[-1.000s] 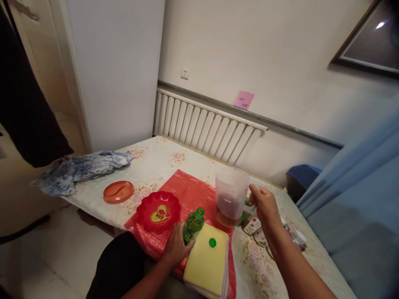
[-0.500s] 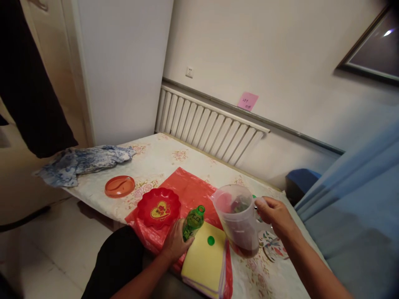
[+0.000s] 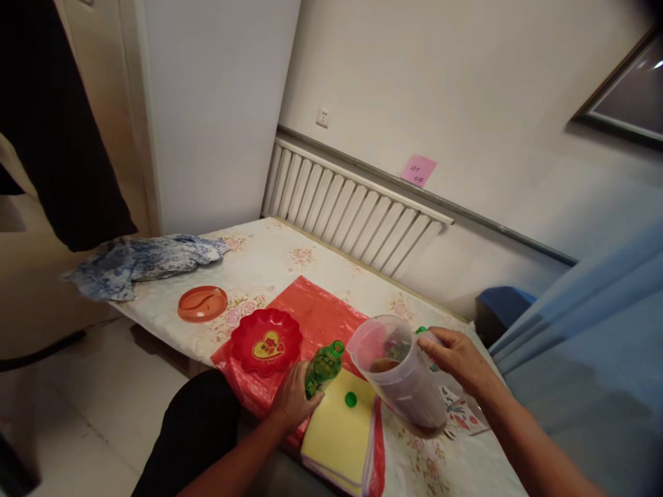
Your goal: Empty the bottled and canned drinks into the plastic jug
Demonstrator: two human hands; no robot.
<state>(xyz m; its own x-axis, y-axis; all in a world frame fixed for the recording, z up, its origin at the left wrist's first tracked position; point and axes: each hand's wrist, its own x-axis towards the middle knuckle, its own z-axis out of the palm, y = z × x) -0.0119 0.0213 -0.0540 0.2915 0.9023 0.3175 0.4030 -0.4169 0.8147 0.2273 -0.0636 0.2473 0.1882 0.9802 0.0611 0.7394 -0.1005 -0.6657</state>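
Note:
My left hand (image 3: 296,400) is wrapped round a green plastic bottle (image 3: 325,367) with an uncapped mouth, leaning a little to the right. My right hand (image 3: 456,355) grips the handle of a translucent plastic pitcher (image 3: 401,393), which holds some brown liquid. The pitcher tilts with its spout toward the bottle's mouth, a small gap apart. A green bottle cap (image 3: 351,400) lies on a stack of yellow-topped sheets (image 3: 336,438) just below the bottle. Behind the pitcher, another green-topped item (image 3: 422,330) shows only in part.
A red scalloped plate (image 3: 246,342) sits on a red plastic sheet (image 3: 311,304). Farther left are an orange round dish (image 3: 202,304) and a crumpled blue-and-white cloth (image 3: 150,264). The table (image 3: 259,241) has a flowered cover. A radiator (image 3: 347,203) runs behind; a blue curtain (image 3: 601,345) hangs at right.
The pitcher has tipped to the left, its spout lower and nearer the bottle, and the brown liquid has risen along its wall. The bottle has barely moved; the view has shifted slightly.

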